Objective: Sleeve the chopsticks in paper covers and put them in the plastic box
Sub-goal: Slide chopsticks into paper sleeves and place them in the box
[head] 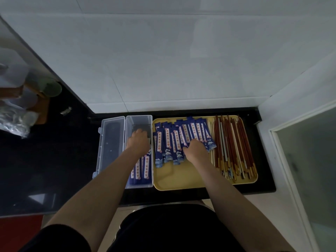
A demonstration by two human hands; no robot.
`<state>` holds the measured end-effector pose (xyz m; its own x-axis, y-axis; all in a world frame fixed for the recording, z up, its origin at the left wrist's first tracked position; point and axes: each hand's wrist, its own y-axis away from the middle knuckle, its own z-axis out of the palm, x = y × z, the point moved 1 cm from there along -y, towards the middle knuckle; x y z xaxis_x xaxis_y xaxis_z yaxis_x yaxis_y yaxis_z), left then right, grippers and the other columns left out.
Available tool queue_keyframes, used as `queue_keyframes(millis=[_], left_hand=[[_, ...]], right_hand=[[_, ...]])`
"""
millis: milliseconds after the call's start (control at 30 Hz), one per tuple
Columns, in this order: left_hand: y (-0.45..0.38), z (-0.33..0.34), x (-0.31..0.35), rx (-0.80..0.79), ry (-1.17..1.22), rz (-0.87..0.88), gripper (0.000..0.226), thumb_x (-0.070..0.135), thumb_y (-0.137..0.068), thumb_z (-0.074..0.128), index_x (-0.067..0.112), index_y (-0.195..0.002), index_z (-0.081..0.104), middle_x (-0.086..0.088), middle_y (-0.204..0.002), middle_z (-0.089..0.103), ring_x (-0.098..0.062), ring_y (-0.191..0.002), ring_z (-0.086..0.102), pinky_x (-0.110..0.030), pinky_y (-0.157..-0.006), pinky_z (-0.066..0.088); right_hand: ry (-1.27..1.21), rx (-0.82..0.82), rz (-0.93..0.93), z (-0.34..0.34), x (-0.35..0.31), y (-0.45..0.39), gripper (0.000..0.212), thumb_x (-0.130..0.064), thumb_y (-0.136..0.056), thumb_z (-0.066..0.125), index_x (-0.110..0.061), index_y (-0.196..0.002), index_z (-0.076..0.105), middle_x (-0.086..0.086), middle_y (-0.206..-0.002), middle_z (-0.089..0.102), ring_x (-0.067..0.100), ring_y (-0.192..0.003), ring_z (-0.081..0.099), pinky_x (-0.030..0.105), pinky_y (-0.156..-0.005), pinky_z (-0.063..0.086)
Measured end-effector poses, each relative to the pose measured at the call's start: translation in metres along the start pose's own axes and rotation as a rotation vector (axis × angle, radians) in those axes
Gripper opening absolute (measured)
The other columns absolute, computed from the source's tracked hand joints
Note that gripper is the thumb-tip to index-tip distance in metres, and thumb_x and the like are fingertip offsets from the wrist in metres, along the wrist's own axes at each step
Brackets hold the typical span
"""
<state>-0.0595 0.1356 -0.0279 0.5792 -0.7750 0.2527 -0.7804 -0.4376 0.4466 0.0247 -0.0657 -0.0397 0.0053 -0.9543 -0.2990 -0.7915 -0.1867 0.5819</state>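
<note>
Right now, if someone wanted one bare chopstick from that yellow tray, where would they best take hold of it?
Probably at the near, gold-banded ends of the chopsticks, coming from the tray's front edge. They lie packed lengthwise, pointing away from the person, so those ends are free to pinch. The right hand is on the paper covers just beside them.

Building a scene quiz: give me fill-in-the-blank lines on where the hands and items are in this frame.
1. The left hand reaches into the clear plastic ____.
2. The right hand rests on the blue paper ____.
3. The bare chopsticks lie at the ____ side of the yellow tray.
4. The lid of the box is ____.

Missing words: box; covers; right; open
</note>
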Motion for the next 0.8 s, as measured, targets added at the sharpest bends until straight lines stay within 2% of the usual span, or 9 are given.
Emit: queue_keyframes(millis=[133, 233, 300, 367, 467, 567, 633, 700, 800], left_hand=[[0.016, -0.020, 0.023, 0.409, 0.263, 0.017, 0.045, 0.000, -0.089, 0.048, 0.008, -0.133, 0.050, -0.010, -0.135, 0.049, -0.025, -0.125, 0.043, -0.040, -0.109, 0.037], [0.024, -0.028, 0.053, 0.520, 0.208, 0.235, 0.059, 0.003, -0.084, 0.054, 0.015, -0.141, 0.045, -0.007, -0.146, 0.043, -0.024, -0.139, 0.034, -0.043, -0.119, 0.027], [0.025, -0.027, 0.075, 0.448, 0.024, 0.405, 0.071, 0.012, -0.084, 0.061, 0.024, -0.149, 0.035, -0.004, -0.157, 0.031, -0.025, -0.149, 0.020, -0.046, -0.123, 0.014], [0.026, -0.023, 0.098, 0.344, -0.193, 0.525, 0.076, 0.027, -0.087, 0.064, 0.030, -0.153, 0.027, -0.001, -0.163, 0.018, -0.025, -0.152, 0.007, -0.048, -0.124, 0.003], [0.029, -0.015, 0.130, 0.228, -0.321, 0.556, 0.055, 0.046, -0.094, 0.058, 0.032, -0.145, 0.042, 0.002, -0.148, 0.047, -0.020, -0.144, 0.033, -0.047, -0.122, 0.005], [0.029, -0.011, 0.152, 0.159, -0.237, 0.445, 0.042, 0.055, -0.098, 0.046, 0.030, -0.131, 0.054, 0.003, -0.108, 0.070, -0.019, -0.101, 0.064, -0.034, -0.093, 0.040], [0.031, -0.008, 0.162, 0.110, -0.233, 0.389, 0.046, 0.053, -0.099, 0.045, 0.026, -0.136, 0.050, -0.003, -0.112, 0.068, -0.024, -0.100, 0.065, -0.033, -0.073, 0.045], [0.032, -0.005, 0.166, 0.068, -0.120, 0.326, 0.043, 0.046, -0.100, 0.048, 0.021, -0.134, 0.054, -0.005, -0.111, 0.066, -0.025, -0.101, 0.063, -0.033, -0.071, 0.047], [0.032, 0.008, 0.172, -0.037, 0.262, 0.191, 0.033, 0.040, -0.098, 0.056, 0.010, -0.107, 0.066, -0.001, -0.084, 0.065, -0.017, -0.076, 0.063, -0.028, -0.063, 0.046]], right_hand=[[-0.135, 0.186, -0.092, -0.011, 0.004, 0.005, 0.019, -0.027, -0.104, 0.052, -0.008, -0.104, 0.054, 0.009, -0.096, 0.060, 0.021, -0.078, 0.058, 0.027, -0.056, 0.037], [-0.330, 0.253, -0.200, -0.027, 0.006, 0.011, 0.016, -0.023, -0.102, 0.056, -0.013, -0.091, 0.050, 0.003, -0.081, 0.059, 0.020, -0.068, 0.059, 0.031, -0.054, 0.045], [-0.437, 0.228, -0.261, -0.040, 0.009, 0.015, 0.014, -0.023, -0.098, 0.062, -0.013, -0.091, 0.056, 0.005, -0.080, 0.064, 0.024, -0.068, 0.064, 0.043, -0.062, 0.055], [-0.501, 0.211, -0.311, -0.054, 0.011, 0.018, 0.017, -0.025, -0.094, 0.068, -0.010, -0.092, 0.062, 0.007, -0.078, 0.065, 0.026, -0.070, 0.064, 0.042, -0.066, 0.053], [-0.641, 0.131, -0.333, -0.074, 0.019, 0.025, 0.027, -0.022, -0.092, 0.072, 0.003, -0.085, 0.064, 0.009, -0.066, 0.059, 0.012, -0.053, 0.057, 0.031, -0.056, 0.045], [-0.724, 0.089, -0.289, -0.089, 0.038, 0.032, 0.029, -0.023, -0.095, 0.068, 0.003, -0.085, 0.064, 0.012, -0.066, 0.062, 0.012, -0.051, 0.055, 0.026, -0.051, 0.045], [-0.802, 0.100, -0.217, -0.095, 0.060, 0.031, 0.021, -0.024, -0.097, 0.065, -0.004, -0.093, 0.068, 0.007, -0.072, 0.067, 0.010, -0.054, 0.057, 0.021, -0.050, 0.046], [-0.816, 0.181, -0.116, -0.098, 0.083, 0.026, 0.017, -0.023, -0.099, 0.060, -0.008, -0.096, 0.067, 0.005, -0.077, 0.068, 0.010, -0.056, 0.058, 0.020, -0.052, 0.048], [-0.459, 0.261, 0.028, -0.093, 0.117, 0.015, 0.015, -0.023, -0.101, 0.055, -0.013, -0.094, 0.063, 0.004, -0.085, 0.067, 0.012, -0.067, 0.060, 0.025, -0.058, 0.048]])
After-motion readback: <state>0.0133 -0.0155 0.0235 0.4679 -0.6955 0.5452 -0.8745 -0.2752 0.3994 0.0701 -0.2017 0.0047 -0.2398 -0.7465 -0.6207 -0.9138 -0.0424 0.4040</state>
